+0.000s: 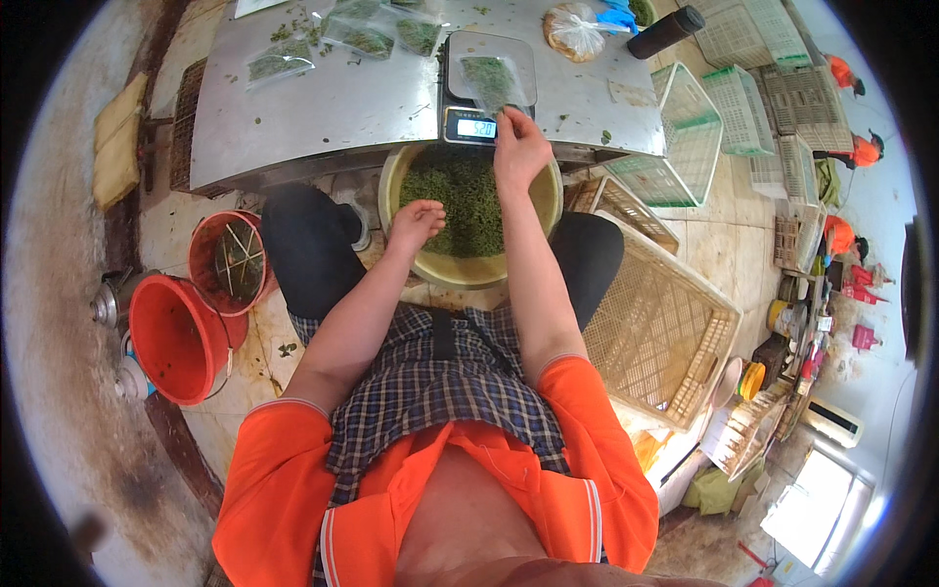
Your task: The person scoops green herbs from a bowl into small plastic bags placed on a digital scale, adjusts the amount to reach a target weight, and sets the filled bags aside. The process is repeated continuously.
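My right hand (523, 152) pinches the open end of a clear plastic bag (489, 82) with green leaves in it. The bag lies on the pan of a digital scale (524, 61) with a lit display, at the table's near edge. Below that edge, between my knees, stands a wide yellowish basin (393, 181) full of small green leaves (460, 201). My left hand (416, 227) is over the basin's left side, its fingers curled together; whether anything small is in them cannot be made out.
Several filled bags (362, 37) lie on the metal table (381, 103), with a knotted bag (575, 34) and a black bottle (667, 32) at far right. Red buckets (181, 338) stand left of me, plastic crates (665, 323) to my right. Other people (861, 150) are farther right.
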A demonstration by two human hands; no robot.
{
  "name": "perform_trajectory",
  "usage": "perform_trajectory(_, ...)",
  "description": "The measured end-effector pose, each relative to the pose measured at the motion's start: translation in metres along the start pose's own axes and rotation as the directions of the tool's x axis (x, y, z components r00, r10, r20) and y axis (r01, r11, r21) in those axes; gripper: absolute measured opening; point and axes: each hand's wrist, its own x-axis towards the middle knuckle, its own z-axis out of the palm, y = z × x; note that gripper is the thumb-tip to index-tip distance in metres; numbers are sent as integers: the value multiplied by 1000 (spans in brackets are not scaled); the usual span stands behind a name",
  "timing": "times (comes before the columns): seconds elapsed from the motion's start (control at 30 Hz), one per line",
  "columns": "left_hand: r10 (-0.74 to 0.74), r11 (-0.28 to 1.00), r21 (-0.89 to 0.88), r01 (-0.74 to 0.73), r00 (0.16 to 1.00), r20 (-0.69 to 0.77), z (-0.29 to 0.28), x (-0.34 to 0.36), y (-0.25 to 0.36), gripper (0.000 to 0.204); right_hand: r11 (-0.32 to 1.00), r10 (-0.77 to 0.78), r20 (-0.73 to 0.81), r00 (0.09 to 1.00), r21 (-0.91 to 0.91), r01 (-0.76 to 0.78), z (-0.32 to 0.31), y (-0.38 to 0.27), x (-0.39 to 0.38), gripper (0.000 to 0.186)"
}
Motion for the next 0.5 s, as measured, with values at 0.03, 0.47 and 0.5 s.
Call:
perform_trajectory(0.03,9,1000,-8,-9,1000,5,0,1,-1,21,994,-54,-6,999,-97,53,3,-3,8,16)
perform_trajectory(0.47,42,999,-24,-43,998,-37,-2,1,-4,21,687,599,613,515,-724,62,-22,169,-164,24)
perform_trajectory(0.5,32,999,-22,-34,998,-46,-4,0,-4,21,733,459,687,564,-651,197,-11,157,-182,31)
